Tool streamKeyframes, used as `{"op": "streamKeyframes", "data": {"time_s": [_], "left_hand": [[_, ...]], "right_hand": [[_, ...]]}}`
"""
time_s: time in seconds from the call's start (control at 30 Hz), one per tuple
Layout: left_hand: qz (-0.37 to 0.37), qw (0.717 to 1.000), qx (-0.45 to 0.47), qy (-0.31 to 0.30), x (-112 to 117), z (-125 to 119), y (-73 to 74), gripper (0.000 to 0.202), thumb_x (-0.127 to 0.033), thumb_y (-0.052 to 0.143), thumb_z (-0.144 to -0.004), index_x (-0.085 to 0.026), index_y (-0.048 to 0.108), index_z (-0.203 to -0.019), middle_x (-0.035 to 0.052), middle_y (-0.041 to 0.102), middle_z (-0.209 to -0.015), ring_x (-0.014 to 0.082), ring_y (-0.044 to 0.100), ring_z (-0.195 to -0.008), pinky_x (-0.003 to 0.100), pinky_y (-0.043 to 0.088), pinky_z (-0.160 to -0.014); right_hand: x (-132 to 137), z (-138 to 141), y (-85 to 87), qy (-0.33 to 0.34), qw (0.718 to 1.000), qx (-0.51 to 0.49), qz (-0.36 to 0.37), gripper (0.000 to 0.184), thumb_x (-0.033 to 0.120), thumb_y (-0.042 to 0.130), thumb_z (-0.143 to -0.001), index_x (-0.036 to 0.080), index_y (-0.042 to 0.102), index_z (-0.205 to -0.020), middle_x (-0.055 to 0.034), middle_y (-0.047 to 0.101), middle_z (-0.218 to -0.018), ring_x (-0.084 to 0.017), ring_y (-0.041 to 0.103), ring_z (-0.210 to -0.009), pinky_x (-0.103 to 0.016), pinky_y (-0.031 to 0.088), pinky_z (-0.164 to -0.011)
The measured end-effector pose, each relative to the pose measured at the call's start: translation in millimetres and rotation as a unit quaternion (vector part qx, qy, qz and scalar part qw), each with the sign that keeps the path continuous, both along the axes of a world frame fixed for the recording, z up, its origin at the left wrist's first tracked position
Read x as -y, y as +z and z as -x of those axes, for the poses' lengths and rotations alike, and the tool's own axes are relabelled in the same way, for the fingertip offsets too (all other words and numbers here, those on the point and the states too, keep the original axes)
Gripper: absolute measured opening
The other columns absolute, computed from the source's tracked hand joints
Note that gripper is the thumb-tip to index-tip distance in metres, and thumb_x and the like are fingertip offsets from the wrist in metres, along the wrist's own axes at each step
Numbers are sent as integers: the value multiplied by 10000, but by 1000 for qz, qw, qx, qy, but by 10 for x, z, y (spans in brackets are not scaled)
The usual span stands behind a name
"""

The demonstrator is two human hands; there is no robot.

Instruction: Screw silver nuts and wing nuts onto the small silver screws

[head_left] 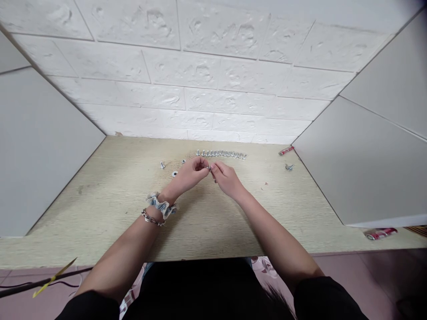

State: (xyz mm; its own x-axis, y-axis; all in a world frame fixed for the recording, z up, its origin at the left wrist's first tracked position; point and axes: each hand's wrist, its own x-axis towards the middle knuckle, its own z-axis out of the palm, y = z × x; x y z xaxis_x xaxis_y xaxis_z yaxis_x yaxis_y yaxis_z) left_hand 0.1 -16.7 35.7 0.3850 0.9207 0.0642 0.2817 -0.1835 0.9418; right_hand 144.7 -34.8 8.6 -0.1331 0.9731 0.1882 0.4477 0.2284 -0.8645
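The left hand point(189, 174) and the right hand point(227, 178) meet above the middle of a pale, wood-grained tabletop point(207, 235). Their fingertips are pinched narrow on a small silvery metal piece point(209, 168) between them; it is too small and covered to tell its exact shape. A row of short silvery metal bolts point(222, 154) stands just beyond the hands, close to the white brick-patterned wall point(200, 98) at the far side. Left of the row are a ring-shaped silvery metal nut point(183, 162), a flat, round silvery washer point(175, 174) near the left hand, and a single silvery bolt point(162, 165) farther left. On the far right lie a red-and-silver cylindrical battery point(286, 151) and, nearer, a little cluster of silvery metal hardware point(289, 167). A blue-and-white ruffled fabric scrunchie point(162, 205) and a silvery chain bracelet point(152, 218) circle the left wrist.
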Motion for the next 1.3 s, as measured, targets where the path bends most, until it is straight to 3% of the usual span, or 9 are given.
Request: {"op": "streamKeyframes", "data": {"time_s": [0.2, 0.37, 0.5, 0.63, 0.73, 1.0, 1.13, 1.2, 1.3], "left_hand": [[3, 1000, 7, 13, -31, 34, -6, 114, -245, 527, -717, -147, 538, -775, -14, 531, -697, 100, 473, -625, 239, 380, -586], [-16, 1000, 0, 21, -34, 47, 0, 128, -260, 537, -729, -146, 546, -786, -13, 526, -688, 96, 465, -613, 237, 369, -578], [-32, 999, 5, 14, -57, 46, -38, 118, -239, 543, -714, -150, 530, -790, -10, 530, -710, 98, 476, -622, 238, 371, -580], [-35, 999, 10, -5, -41, 30, -38, 104, -226, 532, -712, -153, 514, -785, -1, 548, -731, 102, 503, -642, 245, 394, -606], [-36, 999, 8, -17, -9, 11, -16, 82, -211, 515, -713, -159, 516, -776, -6, 546, -716, 102, 505, -640, 241, 396, -601], [-44, 999, 3, 9, -44, 37, -33, 117, -226, 511, -703, -153, 517, -794, -5, 539, -730, 107, 487, -648, 246, 384, -603], [-48, 999, -10, 12, -40, 36, -30, 113, -206, 504, -706, -155, 531, -803, -7, 538, -716, 103, 473, -625, 242, 377, -587], [-53, 998, -16, 13, -24, 21, -29, 98, -203, 508, -702, -159, 528, -788, -13, 533, -705, 99, 465, -609, 238, 372, -578], [-58, 998, -16, 11, -5, 1, -36, 93, -204, 512, -701, -163, 524, -784, -12, 547, -722, 99, 486, -616, 237, 384, -589]], "right_hand": [[5, -8, 2, 33, 997, 9, -71, 127, 295, 388, -840, 210, 475, -877, -1, 540, -793, -122, 456, -623, -260, 355, -595], [-3, -31, -11, -45, 991, 3, -125, 254, 90, 338, -706, 209, 485, -875, -20, 568, -867, -130, 477, -662, -277, 375, -656], [-24, -39, -9, -84, 994, -53, -36, 87, 205, 388, -765, 210, 471, -794, 14, 548, -759, -111, 458, -578, -257, 366, -590], [-30, -8, -24, -21, 997, -63, 31, 383, 495, 345, -852, 196, 452, -637, 22, 477, -587, -115, 454, -560, -255, 352, -566], [-13, 12, -28, 2, 999, -42, 26, 448, 551, 302, -861, 195, 435, -624, 19, 466, -575, -116, 450, -573, -255, 345, -570], [0, 4, -5, 26, 998, -31, -50, 162, 356, 415, -843, 205, 474, -851, 2, 533, -786, -106, 460, -595, -256, 375, -592], [3, 5, -6, -14, 992, -39, -116, 130, 190, 416, -767, 207, 493, -871, -20, 540, -868, -108, 459, -621, -260, 380, -609], [1, -3, -6, -48, 991, -52, -111, 174, 151, 412, -724, 210, 481, -872, -3, 525, -803, -108, 449, -602, -255, 374, -599], [-15, -18, -11, -71, 993, -86, -47, 135, 184, 429, -723, 217, 457, -851, 34, 485, -704, -98, 428, -549, -241, 361, -558]]}}
